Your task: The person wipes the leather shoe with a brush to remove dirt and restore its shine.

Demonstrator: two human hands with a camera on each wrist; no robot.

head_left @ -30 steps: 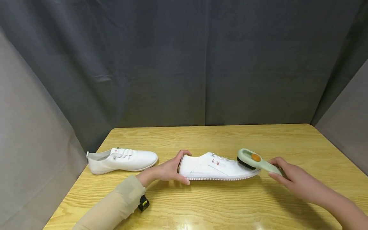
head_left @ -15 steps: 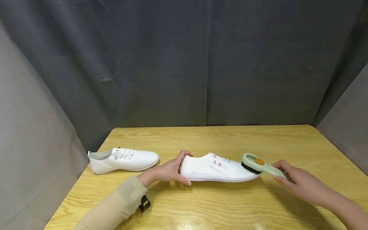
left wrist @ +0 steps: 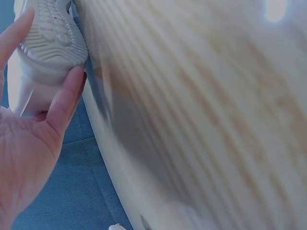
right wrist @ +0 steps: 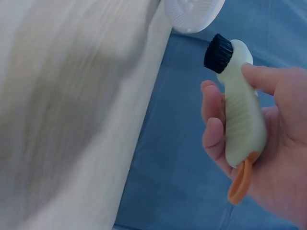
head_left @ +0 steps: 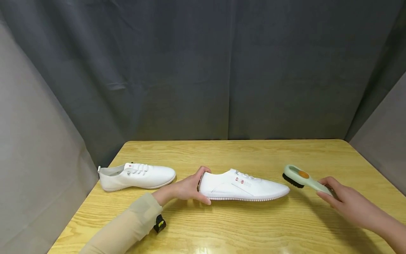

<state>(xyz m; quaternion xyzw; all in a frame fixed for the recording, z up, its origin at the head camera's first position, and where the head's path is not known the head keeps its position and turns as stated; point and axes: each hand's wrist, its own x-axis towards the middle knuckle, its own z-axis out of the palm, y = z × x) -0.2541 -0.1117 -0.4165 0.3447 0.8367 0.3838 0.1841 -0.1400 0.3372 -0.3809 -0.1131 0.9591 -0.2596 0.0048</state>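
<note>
1. The left hand [head_left: 188, 187] grips the white shoe [head_left: 241, 187] by its heel. The shoe is up off the tabletop [head_left: 238, 225], with its toe [head_left: 276, 189] pointing to the right.
2. The right hand [head_left: 350, 203] is wrapped around the handle of the green brush [head_left: 314, 182]. The black bristles [head_left: 292, 180] face down, near the toe but not touching it.
3. The job looks like brushing the shoe. To do it well, the heel should be held tight, since the toe has nothing under it and could dip when pushed.
4. Resting the sole on the tabletop might make the shoe less wobbly.
5. The bristles should lie flat on the white top, so the hard green edge does not scrape it.
6. Short, soft strokes would likely work best. Go gently near the red letters [head_left: 239, 181], as rough rubbing might wear them.
7. The second shoe [head_left: 136, 177] sits on the tabletop at the left, well away from the brush, so it should not get bumped.
</note>
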